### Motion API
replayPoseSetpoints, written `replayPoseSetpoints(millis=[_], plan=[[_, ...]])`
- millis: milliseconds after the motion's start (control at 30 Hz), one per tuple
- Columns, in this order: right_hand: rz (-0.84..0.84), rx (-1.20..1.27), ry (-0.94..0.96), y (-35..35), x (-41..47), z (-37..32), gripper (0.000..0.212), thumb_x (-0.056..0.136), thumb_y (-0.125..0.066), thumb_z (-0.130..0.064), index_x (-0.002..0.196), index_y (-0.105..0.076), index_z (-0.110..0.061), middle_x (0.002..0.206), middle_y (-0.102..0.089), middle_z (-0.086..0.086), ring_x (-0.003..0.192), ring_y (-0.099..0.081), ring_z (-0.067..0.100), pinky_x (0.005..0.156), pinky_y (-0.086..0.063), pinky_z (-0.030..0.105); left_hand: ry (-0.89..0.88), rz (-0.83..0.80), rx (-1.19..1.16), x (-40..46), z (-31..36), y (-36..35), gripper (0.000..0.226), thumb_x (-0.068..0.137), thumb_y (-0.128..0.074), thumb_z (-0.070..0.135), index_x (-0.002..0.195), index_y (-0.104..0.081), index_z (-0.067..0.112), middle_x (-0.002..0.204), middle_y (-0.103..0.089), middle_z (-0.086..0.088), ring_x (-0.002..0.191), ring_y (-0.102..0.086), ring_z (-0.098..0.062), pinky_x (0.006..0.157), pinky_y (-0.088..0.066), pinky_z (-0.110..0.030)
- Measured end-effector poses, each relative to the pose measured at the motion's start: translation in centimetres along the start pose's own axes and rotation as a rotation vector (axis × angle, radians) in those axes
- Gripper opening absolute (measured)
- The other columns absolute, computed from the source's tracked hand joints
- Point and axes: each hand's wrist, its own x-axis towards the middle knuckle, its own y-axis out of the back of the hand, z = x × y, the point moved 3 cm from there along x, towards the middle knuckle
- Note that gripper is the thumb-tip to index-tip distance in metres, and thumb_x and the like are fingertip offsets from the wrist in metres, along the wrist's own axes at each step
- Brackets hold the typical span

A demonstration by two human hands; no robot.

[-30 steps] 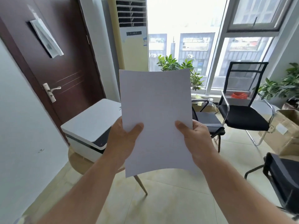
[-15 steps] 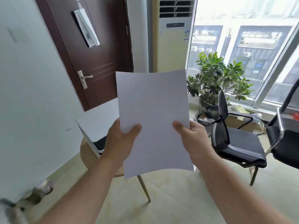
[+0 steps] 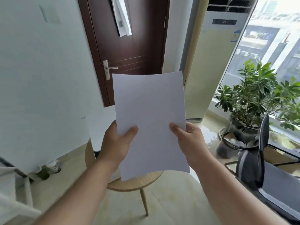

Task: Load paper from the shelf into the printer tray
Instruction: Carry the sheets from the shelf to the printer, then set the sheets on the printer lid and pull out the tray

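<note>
Both hands on the paper, frame centre: left hand pinching the left edge, right hand the right edge, thumbs on the near face, fingers behind. Stack is held upright, long axis vertical, top edge bowing slightly away from me.

Printer is mostly hidden behind the paper and my left hand; only a white slab shows at centre left, sitting on the round wooden bench below the sheet. So the target lies ahead, low and a bit left of the hands, nearer my left hand. Tray isn't visible, so can't tell if it's open or which side it faces.

My read: paper is fetched, loading not started. Next move needs the stack tipped from vertical to flat, leading short edge pointed at the tray. Thin stack, floppy, so it could buckle if pushed in skewed.
</note>
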Motion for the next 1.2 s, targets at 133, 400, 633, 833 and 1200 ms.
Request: replayPoseSetpoints(millis=[133,400,633,833,1200], plan=[[-0.104,0.002,-0.025,-1.4,3.9,0.0,0.012,0.098,-0.071,-0.017,0.094,-0.079,-0.009,0.093,-0.083,0.014,0.085,-0.079,0.040,0.081,-0.063,0.057,0.037,0.068,-0.006,2.0,-1.1,0.0,0.025,0.095,-0.071,0.020,0.115,-0.071,0.035,0.111,-0.080,0.012,0.104,-0.076,-0.014,0.095,-0.058,-0.046],[-0.312,-0.018,-0.112,-3.5,11.8,1.0,0.012,0.099,-0.070,-0.018,0.098,-0.078,-0.009,0.094,-0.083,0.013,0.089,-0.080,0.039,0.080,-0.066,0.054,0.128,0.231,0.107,5.1,-3.5,-1.4,0.038,0.084,-0.068,0.033,0.122,-0.067,0.036,0.118,-0.077,0.012,0.110,-0.074,-0.018,0.100,-0.056,-0.054],[-0.456,-0.178,-0.178,-5.9,18.4,3.1,0.027,0.080,-0.074,-0.041,0.098,-0.079,-0.022,0.092,-0.084,0.002,0.085,-0.081,0.033,0.084,-0.064,0.059,0.230,0.383,0.209,8.2,-5.0,-2.6,0.038,0.093,-0.067,0.020,0.127,-0.056,0.035,0.119,-0.070,0.019,0.110,-0.068,-0.007,0.092,-0.053,-0.033],[-0.486,-0.225,-0.233,-9.3,21.3,5.2,0.027,0.083,-0.060,-0.022,0.108,-0.071,-0.027,0.098,-0.081,0.004,0.089,-0.078,0.033,0.084,-0.064,0.060,0.347,0.428,0.261,11.0,-6.8,-1.6,0.044,0.093,-0.066,0.018,0.134,-0.053,0.030,0.122,-0.069,0.015,0.111,-0.068,-0.011,0.100,-0.054,-0.040],[-0.476,-0.402,-0.310,-14.1,23.3,7.0,0.052,0.090,-0.046,-0.009,0.134,-0.061,-0.032,0.104,-0.076,-0.005,0.088,-0.076,0.026,0.074,-0.066,0.040,0.514,0.364,0.306,15.0,-10.7,1.4,0.048,0.095,-0.064,0.022,0.139,-0.047,0.025,0.128,-0.063,0.009,0.114,-0.062,-0.017,0.090,-0.048,-0.034]])
